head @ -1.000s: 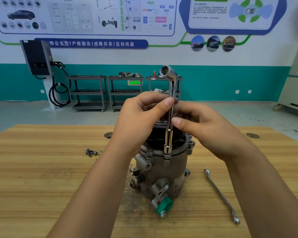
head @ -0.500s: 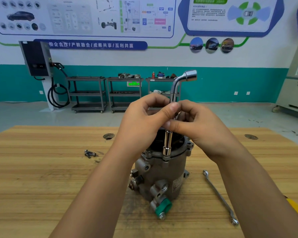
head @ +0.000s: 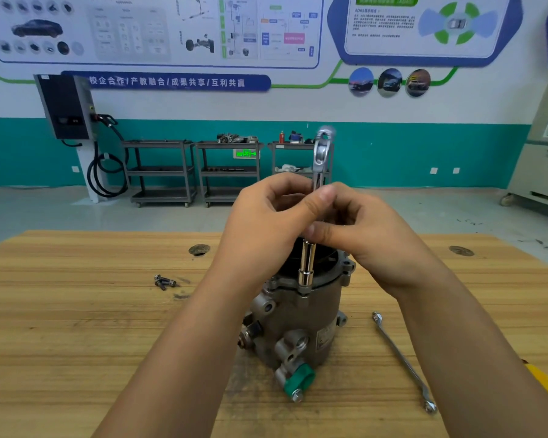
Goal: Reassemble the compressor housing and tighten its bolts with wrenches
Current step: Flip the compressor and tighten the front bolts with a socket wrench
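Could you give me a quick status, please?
Left hand and right hand both pinch the socket wrench. Its socket sits on the compressor flange. Flat wrench lies clear.

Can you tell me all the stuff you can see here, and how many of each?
Table: one, light wood, under everything.
Compressor: one, grey, upright mid-table.
Green cap: one, on the compressor's lowest fitting.
Socket wrench: one, silver, upright on the compressor's top rim.
Flat spanner: one, silver, on the table right of the compressor.
Bolts: small cluster, dark, on the table left of the compressor.
Carts: three, grey, by the far wall.
Charger: one, black, on the left wall.
Left hand: one, pinching the socket wrench.
Right hand: one, pinching it too.
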